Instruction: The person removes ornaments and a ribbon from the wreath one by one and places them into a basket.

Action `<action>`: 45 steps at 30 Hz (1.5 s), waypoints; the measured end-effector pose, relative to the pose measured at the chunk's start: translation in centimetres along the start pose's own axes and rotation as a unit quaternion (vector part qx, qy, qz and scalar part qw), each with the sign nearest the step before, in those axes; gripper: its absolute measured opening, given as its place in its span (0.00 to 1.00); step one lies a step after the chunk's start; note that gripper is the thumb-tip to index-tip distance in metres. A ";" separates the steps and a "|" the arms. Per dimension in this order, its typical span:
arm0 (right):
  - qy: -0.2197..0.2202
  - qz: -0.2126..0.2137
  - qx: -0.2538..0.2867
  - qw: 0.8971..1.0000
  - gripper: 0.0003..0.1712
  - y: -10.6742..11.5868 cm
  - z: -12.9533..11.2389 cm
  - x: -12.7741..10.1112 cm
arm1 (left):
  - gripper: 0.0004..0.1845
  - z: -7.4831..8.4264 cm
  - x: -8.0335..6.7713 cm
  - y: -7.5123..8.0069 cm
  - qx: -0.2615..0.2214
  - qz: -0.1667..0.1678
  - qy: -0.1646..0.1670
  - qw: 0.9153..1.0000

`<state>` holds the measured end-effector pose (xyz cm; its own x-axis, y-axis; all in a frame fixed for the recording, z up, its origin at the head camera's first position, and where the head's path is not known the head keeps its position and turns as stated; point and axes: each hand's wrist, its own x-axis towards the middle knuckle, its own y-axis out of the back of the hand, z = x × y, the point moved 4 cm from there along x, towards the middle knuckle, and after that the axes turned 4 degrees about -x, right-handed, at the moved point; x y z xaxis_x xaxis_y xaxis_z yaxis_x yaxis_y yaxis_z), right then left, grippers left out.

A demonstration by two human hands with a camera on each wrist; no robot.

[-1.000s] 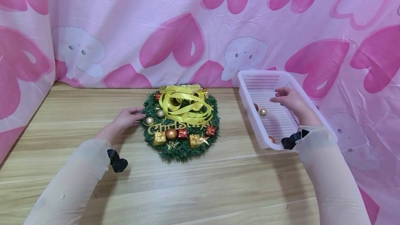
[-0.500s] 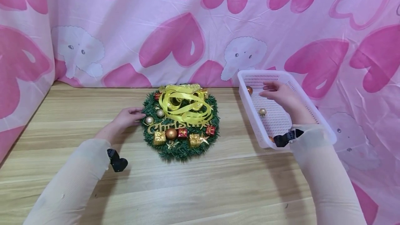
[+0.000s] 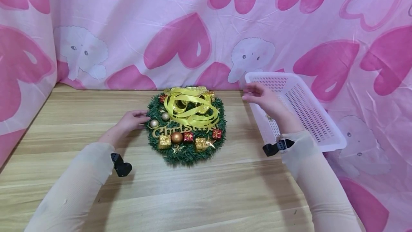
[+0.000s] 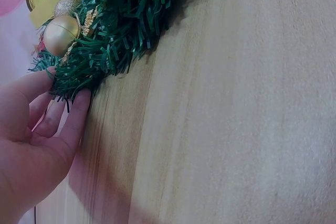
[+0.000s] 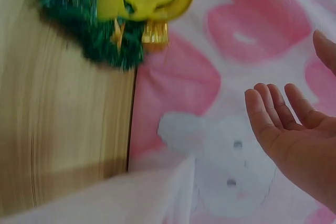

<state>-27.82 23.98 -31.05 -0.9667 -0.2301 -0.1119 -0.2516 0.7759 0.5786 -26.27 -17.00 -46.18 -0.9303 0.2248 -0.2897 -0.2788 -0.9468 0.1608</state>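
A green tinsel Christmas wreath [image 3: 186,158] lies on the table, dressed with gold and copper balls, small gift boxes, stars, gold lettering and a looped yellow ribbon [image 3: 193,121]. At its left edge my left hand [image 3: 132,120] pinches the tinsel. The left wrist view shows the thumb on top of the greenery [image 4: 113,45] and the fingers along its side, near a gold ball [image 4: 61,35]. My right hand [image 3: 262,97] hovers over the left rim of the white basket [image 3: 328,131]. In the right wrist view that hand [image 5: 299,129] has its fingers extended and nothing in them.
The perforated basket stands at the right of the wooden table [image 3: 199,196], its left side partly hidden by my right arm. A pink heart-print cloth [image 3: 180,42] hangs behind the table and along both sides. Black wrist cameras sit on both sleeves.
My right hand has moved left from inside the basket to over its left rim. A copper ball shifted toward the basket's back left and is now hidden. My left hand stays on the wreath.
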 end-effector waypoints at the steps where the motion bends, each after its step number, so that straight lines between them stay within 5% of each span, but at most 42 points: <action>1: 0.005 -0.006 0.006 1.000 0.31 -0.5 -0.2 0.0 | 0.30 0.0 0.0 0.0 0.001 0.000 0.002 1.000; 17: 0.070 -0.067 0.093 0.991 0.32 -7.2 -1.8 -0.2 | 0.29 0.1 -0.1 -0.1 0.012 0.003 0.023 1.000; 25: 0.089 -0.114 0.116 0.983 0.33 -10.7 -1.9 -0.1 | 0.34 -0.3 0.0 0.3 -0.029 -0.005 -0.010 1.000; 45: 0.110 -0.173 0.076 0.976 0.36 -17.0 -1.9 0.4 | 0.30 -0.3 0.2 0.0 0.004 0.007 0.023 1.000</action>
<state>-23.86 9.63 -39.40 -0.7941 -0.6004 -0.0941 -0.5807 0.7041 0.4087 -26.37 -17.04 -46.46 -0.9223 0.2013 -0.3299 -0.2686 -0.9476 0.1728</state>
